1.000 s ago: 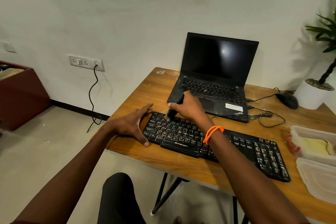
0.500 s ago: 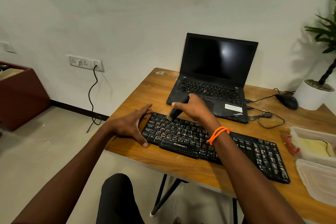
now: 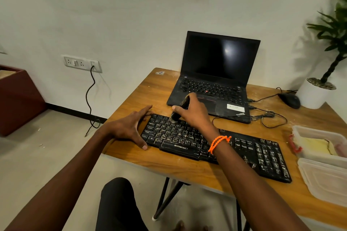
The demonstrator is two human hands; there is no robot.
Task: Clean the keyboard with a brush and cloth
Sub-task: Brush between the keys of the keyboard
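Two hands on the dust-flecked black keyboard [image 3: 216,144]: left [image 3: 129,127] flat, fingers spread; right [image 3: 193,112] gripping brush [image 3: 179,111].

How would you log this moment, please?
step: brushing | right hand grips brush | bristles on keyboard | left hand steadies its end

An open black laptop [image 3: 212,88] sits on the wooden table [image 3: 187,170] with a mouse [image 3: 290,100], potted plant [image 3: 317,92] and plastic containers [image 3: 323,157].

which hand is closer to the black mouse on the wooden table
Right. The right hand grips a brush left of the black mouse; the left hand rests farther left, at the keyboard's end.
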